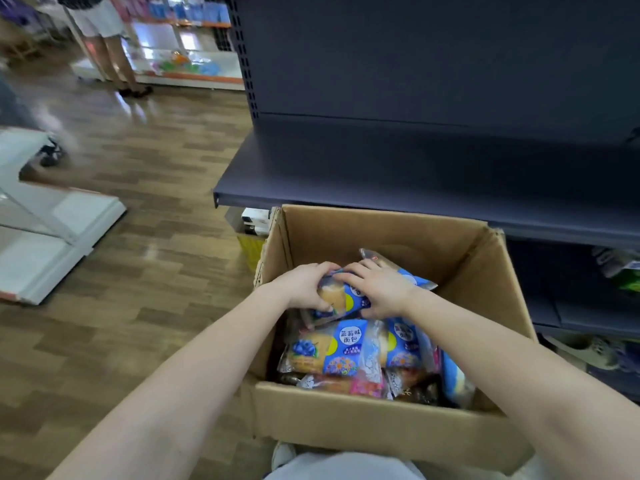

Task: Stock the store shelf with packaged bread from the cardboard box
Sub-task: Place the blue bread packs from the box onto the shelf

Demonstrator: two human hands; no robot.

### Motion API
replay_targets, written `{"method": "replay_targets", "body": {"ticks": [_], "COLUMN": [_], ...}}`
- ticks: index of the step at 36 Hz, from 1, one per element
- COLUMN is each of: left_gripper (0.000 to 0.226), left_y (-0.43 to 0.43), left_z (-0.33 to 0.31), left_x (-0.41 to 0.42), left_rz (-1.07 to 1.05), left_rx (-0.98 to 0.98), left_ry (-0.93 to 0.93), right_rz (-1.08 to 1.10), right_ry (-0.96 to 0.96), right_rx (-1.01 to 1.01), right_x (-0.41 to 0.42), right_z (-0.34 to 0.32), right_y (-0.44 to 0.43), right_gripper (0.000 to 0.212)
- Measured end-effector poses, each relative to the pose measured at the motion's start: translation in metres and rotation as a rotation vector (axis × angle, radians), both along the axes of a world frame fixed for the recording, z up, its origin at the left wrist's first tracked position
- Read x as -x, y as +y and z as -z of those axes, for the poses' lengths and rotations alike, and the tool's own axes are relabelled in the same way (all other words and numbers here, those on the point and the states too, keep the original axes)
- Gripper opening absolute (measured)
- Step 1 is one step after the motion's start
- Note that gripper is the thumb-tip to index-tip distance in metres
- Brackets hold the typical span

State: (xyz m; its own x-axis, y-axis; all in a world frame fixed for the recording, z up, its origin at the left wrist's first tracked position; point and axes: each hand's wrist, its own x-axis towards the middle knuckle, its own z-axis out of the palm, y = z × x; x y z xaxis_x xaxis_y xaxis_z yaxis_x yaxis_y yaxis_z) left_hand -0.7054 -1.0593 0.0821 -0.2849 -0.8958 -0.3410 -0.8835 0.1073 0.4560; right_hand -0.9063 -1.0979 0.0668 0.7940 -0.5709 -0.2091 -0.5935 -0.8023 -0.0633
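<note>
We were at the pick: our left hand [304,287] and right hand [381,289] held their fingers [351,276] curled round one blue bread packet [341,301], atop the other packets [341,351] inside the cardboard box [381,431]. Next, we judged, it needed lifting over the box's far wall onto the dark shelf [415,174] just behind. A bystander [110,53] stood well apart.

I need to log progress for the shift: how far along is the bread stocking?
Barely begun. Done: nothing visible; the part of the dark shelf in view holds no bread. In hand: the left hand and right hand grip one blue bread packet inside the cardboard box. Left: a pile of packets lies beneath it, all to be shelved.
</note>
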Motion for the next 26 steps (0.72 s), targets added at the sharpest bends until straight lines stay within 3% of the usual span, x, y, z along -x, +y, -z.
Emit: {"method": "replay_targets", "body": {"ticks": [10,15,19,26], "left_gripper": [0.083,0.088,0.076,0.055], "left_y": [-0.012,-0.020,-0.029,-0.048], "left_z": [-0.015,-0.030,-0.053,-0.080], "left_x": [0.011,0.012,0.006,-0.008], "left_rz": [0.000,-0.059,-0.146,-0.078], "left_rx": [0.274,0.355,0.215,-0.131], "left_ry": [0.047,0.097,0.254,0.298], "right_rz": [0.208,0.197,0.150,0.019], "right_ry": [-0.317,-0.444,-0.478,-0.432], "right_rx": [-0.095,-0.001,0.085,0.192], "right_x": [0.021,0.026,0.026,0.016], "right_z": [-0.028,-0.051,-0.069,-0.095], "right_y": [-0.014,-0.023,-0.026,-0.028], "right_gripper": [0.084,0.080,0.079,0.077]}}
